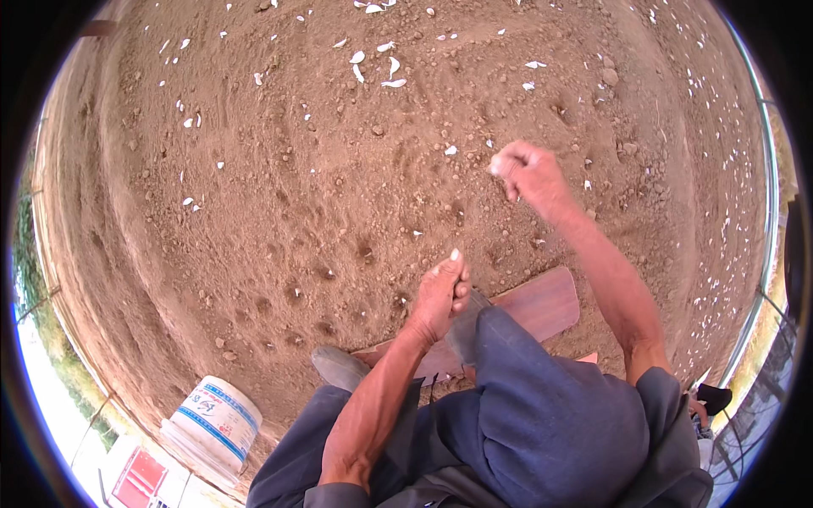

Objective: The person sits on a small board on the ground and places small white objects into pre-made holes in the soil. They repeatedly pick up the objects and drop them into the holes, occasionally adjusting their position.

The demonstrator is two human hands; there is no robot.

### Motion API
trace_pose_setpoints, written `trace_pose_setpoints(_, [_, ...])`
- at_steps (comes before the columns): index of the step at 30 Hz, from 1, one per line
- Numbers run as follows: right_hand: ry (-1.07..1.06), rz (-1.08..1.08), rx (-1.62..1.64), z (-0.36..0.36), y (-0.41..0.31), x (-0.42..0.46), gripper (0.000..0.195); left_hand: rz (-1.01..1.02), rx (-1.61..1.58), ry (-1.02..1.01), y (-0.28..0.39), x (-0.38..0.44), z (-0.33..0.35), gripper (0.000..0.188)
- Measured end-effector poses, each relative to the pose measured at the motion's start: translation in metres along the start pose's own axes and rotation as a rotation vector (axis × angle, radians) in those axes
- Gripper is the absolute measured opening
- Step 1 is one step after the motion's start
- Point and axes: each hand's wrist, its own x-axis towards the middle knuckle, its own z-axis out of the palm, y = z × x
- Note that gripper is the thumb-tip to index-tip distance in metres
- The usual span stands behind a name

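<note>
My left hand (444,293) is closed over my shoe and knee, with a small white piece (455,254) showing between thumb and forefinger. Ahead and to the right, my right hand (528,174) hovers over the soil, slightly blurred, its thumb and fingertips together on a whitish spot; whether that is a held piece I cannot tell. Brown loose soil (356,190) lies below both hands. Small holes are pressed in it, several with a whitish piece inside, such as this hole (326,273). More white pieces (394,65) lie scattered farther ahead.
A reddish board (540,305) lies on the soil by my grey shoes (340,367). At the lower left stands a white plastic bucket (216,416) with blue bands and writing. Part of another person (702,406) shows at the lower right edge. Raised soil ridges run along the left.
</note>
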Motion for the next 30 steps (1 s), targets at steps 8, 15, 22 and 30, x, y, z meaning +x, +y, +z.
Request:
trace_pose_setpoints(8, [0.314, -0.501, -0.611, -0.053, 0.025, 0.066, 0.016, -0.055, 0.173, 0.022, -0.031, 0.004, -0.009, 0.039])
trace_pose_setpoints(15, [0.181, -0.399, -0.810, -0.051, -0.001, 0.067, 0.011, -0.044, 0.109, 0.025, -0.031, 0.006, -0.018, 0.039])
trace_pose_setpoints(22, [0.126, -0.305, -1.361, -0.030, -0.034, 0.093, 0.008, -0.087, 0.194, 0.067, -0.023, 0.004, -0.014, 0.039])
trace_pose_setpoints(30, [0.078, -0.701, -1.134, 0.064, -0.101, 0.124, 0.014, 0.013, 0.198, -0.003, -0.026, -0.007, -0.023, 0.042])
